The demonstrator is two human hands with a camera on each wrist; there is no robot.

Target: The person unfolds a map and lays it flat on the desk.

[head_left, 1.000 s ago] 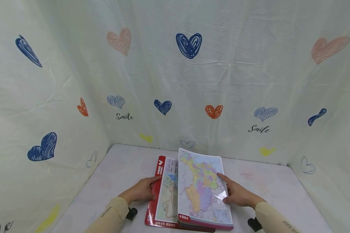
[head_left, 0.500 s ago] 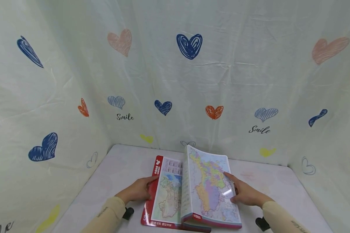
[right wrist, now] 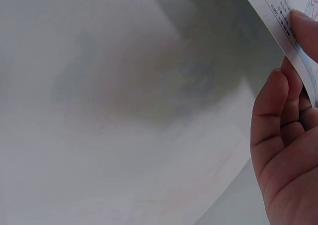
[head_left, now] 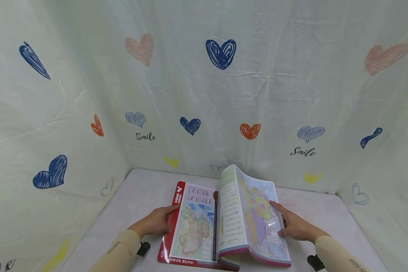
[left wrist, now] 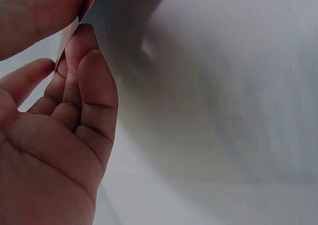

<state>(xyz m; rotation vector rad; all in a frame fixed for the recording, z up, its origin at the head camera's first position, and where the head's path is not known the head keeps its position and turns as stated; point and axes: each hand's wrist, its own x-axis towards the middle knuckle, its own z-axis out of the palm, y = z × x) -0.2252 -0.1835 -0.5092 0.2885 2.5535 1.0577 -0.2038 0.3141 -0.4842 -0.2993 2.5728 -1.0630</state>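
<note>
Maps (head_left: 194, 230): left hand (head_left: 156, 221) pinches red edge (head_left: 166, 241), right hand (head_left: 296, 225) white edge (right wrist: 279, 34).

I see a big table (head_left: 129, 196), almost white and smooth, with faint pink marks (head_left: 290, 203) on it. Its two back corners are round. A soft, dark shadow (left wrist: 169, 101) falls on its top. The open maps (head_left: 194, 228) are over the middle, near the front, but I can't tell if they touch it.
</note>
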